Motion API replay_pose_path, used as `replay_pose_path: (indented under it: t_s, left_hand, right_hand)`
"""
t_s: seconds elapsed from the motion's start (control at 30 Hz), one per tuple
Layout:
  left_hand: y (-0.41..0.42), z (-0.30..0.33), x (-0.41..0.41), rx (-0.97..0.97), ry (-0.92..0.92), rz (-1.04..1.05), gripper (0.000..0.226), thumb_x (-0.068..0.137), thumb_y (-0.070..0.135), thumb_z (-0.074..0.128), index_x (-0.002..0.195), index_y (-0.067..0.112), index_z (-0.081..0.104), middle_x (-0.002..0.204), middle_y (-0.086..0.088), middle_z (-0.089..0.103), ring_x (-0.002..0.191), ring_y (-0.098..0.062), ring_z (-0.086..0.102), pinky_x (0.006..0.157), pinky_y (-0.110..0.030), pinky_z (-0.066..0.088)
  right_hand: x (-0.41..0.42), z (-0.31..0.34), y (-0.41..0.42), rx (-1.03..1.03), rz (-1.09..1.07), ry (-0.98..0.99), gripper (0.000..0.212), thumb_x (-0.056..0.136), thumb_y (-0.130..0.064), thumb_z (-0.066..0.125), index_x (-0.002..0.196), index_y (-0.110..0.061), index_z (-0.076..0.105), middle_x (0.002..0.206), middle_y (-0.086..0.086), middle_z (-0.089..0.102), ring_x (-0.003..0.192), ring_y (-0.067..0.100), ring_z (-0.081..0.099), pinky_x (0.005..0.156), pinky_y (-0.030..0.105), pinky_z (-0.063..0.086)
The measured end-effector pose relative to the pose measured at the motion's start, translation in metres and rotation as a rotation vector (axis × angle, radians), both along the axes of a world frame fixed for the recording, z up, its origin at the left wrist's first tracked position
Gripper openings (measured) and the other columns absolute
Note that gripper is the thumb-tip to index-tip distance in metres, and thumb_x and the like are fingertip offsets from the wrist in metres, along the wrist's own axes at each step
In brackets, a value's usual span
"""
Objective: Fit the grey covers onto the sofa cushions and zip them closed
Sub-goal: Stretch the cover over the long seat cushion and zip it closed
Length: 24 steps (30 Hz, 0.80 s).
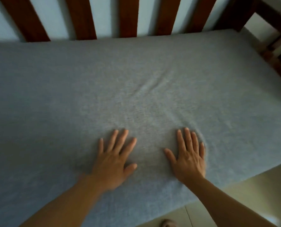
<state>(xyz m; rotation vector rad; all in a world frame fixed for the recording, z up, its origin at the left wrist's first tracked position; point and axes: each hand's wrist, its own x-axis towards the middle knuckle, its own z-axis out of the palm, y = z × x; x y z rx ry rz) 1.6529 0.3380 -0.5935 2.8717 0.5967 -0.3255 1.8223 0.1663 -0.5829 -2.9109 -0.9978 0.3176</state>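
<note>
At the nearest edge of the view, a pale tiled floor (235, 185) is seen below the front corner of the seat, with what may be a foot at the bottom margin, too cropped to confirm. Two bare forearms are extended forward from the lower corners. The left hand (113, 161) is laid palm-down with fingers spread wide, holding nothing; the right hand (188, 158) is likewise pressed flat, fingers extended and close together, thumb splayed, nothing gripped. Both are rested on the grey knitted fabric cover (136, 89), which is stretched over a large rectangular sofa cushion lying flat on the seat. The fabric is dimpled around the right fingertips, and a shallow diagonal crease is noted in the cover beyond the hands, near the middle of the cushion. No zip is visible; its condition cannot be determined. Beyond the cushion, the dark reddish-brown wooden slatted backrest (128, 17) is seen against a pale wall, and a matching wooden armrest frame (271, 18) is set at the far right. The step in hand is judged to be smoothing the fitted cover. The next move is expected to call for outward sweeping pressure toward the crease, with the zip side then to be located and checked.
</note>
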Motion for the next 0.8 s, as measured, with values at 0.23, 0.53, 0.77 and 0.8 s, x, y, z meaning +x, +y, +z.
replay_pose_path:
  t_s: [0.23, 0.53, 0.77, 0.8]
  left_hand:
    - [0.003, 0.009, 0.133, -0.013, -0.109, 0.343, 0.069, 0.085, 0.053, 0.038, 0.145, 0.020, 0.033, 0.153, -0.011, 0.028, 0.137, -0.032, 0.032, 0.095, -0.068, 0.032]
    - [-0.039, -0.008, 0.294, 0.045, -0.046, 0.259, 0.067, 0.090, 0.058, 0.030, 0.149, 0.027, 0.024, 0.158, -0.009, 0.014, 0.144, -0.035, 0.014, 0.102, -0.070, 0.018]
    - [-0.163, 0.000, 0.389, -0.035, -0.136, -0.467, 0.068, 0.077, 0.062, 0.039, 0.136, 0.030, 0.043, 0.147, 0.001, 0.041, 0.134, -0.023, 0.032, 0.088, -0.061, 0.046]
    - [-0.170, 0.002, 0.401, -0.018, -0.139, -0.547, 0.068, 0.076, 0.063, 0.040, 0.136, 0.031, 0.043, 0.147, 0.002, 0.041, 0.134, -0.020, 0.031, 0.087, -0.056, 0.049]
  right_hand:
    - [0.110, 0.010, 0.037, 0.140, 0.188, 0.019, 0.075, 0.078, -0.054, 0.030, 0.142, -0.016, 0.041, 0.152, 0.021, 0.027, 0.139, 0.042, 0.025, 0.109, 0.052, 0.011]
    - [0.256, -0.018, -0.070, 0.119, -0.089, -0.070, 0.081, 0.081, -0.071, 0.008, 0.151, -0.031, 0.013, 0.159, -0.006, 0.004, 0.147, 0.019, -0.002, 0.114, 0.040, -0.010]
    - [0.329, 0.004, -0.181, 0.054, -0.776, 0.113, 0.085, 0.088, -0.070, 0.021, 0.152, -0.021, -0.006, 0.158, 0.007, -0.018, 0.145, 0.025, -0.017, 0.118, 0.045, -0.005]
    - [0.337, 0.008, -0.189, 0.045, -0.806, 0.121, 0.084, 0.090, -0.068, 0.024, 0.152, -0.020, -0.006, 0.157, 0.010, -0.019, 0.144, 0.028, -0.017, 0.117, 0.046, -0.006]
